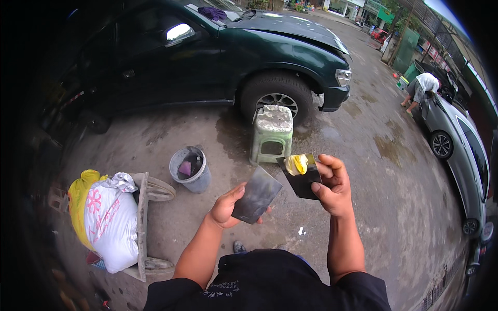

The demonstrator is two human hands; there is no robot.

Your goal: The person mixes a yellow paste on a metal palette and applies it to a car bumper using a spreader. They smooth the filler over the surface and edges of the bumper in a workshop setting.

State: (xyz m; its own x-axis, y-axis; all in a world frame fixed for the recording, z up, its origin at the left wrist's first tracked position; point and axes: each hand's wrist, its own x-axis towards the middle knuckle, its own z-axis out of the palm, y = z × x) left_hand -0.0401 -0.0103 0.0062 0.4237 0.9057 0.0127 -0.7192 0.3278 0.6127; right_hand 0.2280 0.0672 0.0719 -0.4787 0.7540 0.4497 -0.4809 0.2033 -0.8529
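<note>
My left hand point(226, 206) is closed on a flat grey spreader point(258, 194), thumb on its near face and fingertips showing at its lower edge. A dark, flat spreader point(305, 185) is gripped in my right hand point(335, 187), thumb in front and fingers behind. On its upper part sits a lump of yellow and whitish putty point(296, 165). Both spreaders are tilted and held apart in front of my chest. Beyond the right one stands a worn pale-green plastic stool point(272, 136), its top smeared with whitish residue.
A dark green vehicle point(290, 52) is parked ahead, bonnet slightly raised. Left of the stool is a grey bucket point(198, 181) containing a purple piece. A wheeled cart point(142, 228) holds white and yellow sacks point(115, 220). At far right, a person point(424, 85) bends beside a silver car point(456, 145).
</note>
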